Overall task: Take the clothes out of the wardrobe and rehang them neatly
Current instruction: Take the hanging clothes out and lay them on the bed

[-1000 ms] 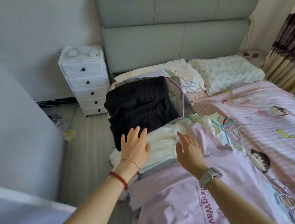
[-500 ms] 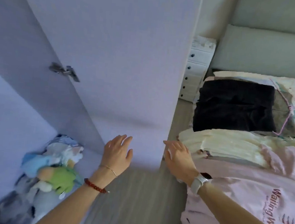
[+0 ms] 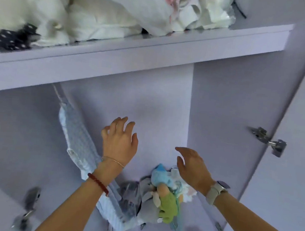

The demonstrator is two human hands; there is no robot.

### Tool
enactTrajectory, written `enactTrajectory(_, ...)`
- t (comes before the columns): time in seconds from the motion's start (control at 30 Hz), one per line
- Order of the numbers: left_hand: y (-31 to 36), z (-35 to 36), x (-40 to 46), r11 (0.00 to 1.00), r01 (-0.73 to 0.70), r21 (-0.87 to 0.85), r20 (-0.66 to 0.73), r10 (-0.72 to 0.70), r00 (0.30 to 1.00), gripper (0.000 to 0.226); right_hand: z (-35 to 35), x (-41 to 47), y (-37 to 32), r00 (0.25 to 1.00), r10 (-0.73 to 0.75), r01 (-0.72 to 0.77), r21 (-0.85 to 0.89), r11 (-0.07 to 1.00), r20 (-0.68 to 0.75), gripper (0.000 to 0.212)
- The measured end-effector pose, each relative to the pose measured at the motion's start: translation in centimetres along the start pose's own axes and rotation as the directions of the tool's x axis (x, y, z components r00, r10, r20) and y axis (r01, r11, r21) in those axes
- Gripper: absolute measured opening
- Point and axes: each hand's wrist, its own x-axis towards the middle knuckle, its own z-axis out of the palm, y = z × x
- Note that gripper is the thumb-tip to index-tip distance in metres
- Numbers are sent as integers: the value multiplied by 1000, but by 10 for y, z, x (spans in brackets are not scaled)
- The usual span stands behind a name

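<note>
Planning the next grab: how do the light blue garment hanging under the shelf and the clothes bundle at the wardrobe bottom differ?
The light blue garment hangs stretched out and is one colour; the clothes bundle lies crumpled, mixing blue, green, grey and white. The garment sits by the left hand, the bundle below the right hand. Neither is held.

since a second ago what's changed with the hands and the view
The view swung left from the bed into the open wardrobe. Both hands, then resting on the clothes on the bed, are now raised inside it: left hand near the hanging blue garment, right hand above the toy pile. Both stay open, holding nothing.
</note>
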Motion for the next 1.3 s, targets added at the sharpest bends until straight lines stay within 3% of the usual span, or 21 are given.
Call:
enactTrajectory(0.1,-56,-12,3,957,286,48,-61,-283,957,44,21,31,-37,992,-106,105,23,994,61,43)
enactTrajectory(0.2,-94,-11,1,754,656,-9,102,-652,751,69,43,49,-59,981,-159,154,56,987,114,40)
enactTrajectory(0.3,-121,6,0,568,818,-96,277,-774,570,70,57,56,-69,975,-156,145,78,986,161,41)
enactTrajectory(0.33,-127,13,0,539,831,-137,335,-764,550,62,60,58,-70,973,-150,137,82,987,177,41)
enactTrajectory(0.4,-132,24,2,557,808,-191,347,-732,586,42,64,61,-70,971,-147,130,96,987,190,40)
enactTrajectory(0.53,-113,24,9,608,702,-371,139,-711,689,29,62,73,-75,981,-144,110,239,965,131,38)
enactTrajectory(0.67,-62,15,7,701,530,-476,75,-569,819,28,44,93,-98,993,-71,17,497,867,90,32)
enactTrajectory(0.8,3,16,-31,746,344,-571,175,-299,938,42,11,103,-112,967,-15,-196,782,591,254,37)
enactTrajectory(0.83,15,17,-42,749,308,-586,229,-211,950,50,5,101,-109,961,-5,-222,787,575,275,37)
enactTrajectory(0.9,33,21,-60,796,236,-557,364,-21,931,67,1,93,-91,957,76,-261,721,641,279,33)
enactTrajectory(0.97,44,28,-72,854,90,-512,477,196,857,74,3,75,-61,944,235,-329,625,708,231,24)
enactTrajectory(1.03,52,35,-76,800,-3,-599,493,372,787,68,7,48,-24,920,357,-387,494,778,158,22)
enactTrajectory(1.07,56,39,-75,763,8,-646,476,396,785,61,6,31,-7,911,394,-407,434,804,125,25)
enactTrajectory(1.13,62,53,-70,741,25,-671,396,330,857,52,-3,-6,20,907,415,-412,343,844,69,26)
enactTrajectory(1.2,77,65,-60,752,39,-658,366,274,890,58,-21,-44,38,916,399,-393,261,882,32,26)
enactTrajectory(1.3,125,75,-53,724,-174,-667,310,483,819,59,-55,-103,54,917,399,-389,222,894,0,27)
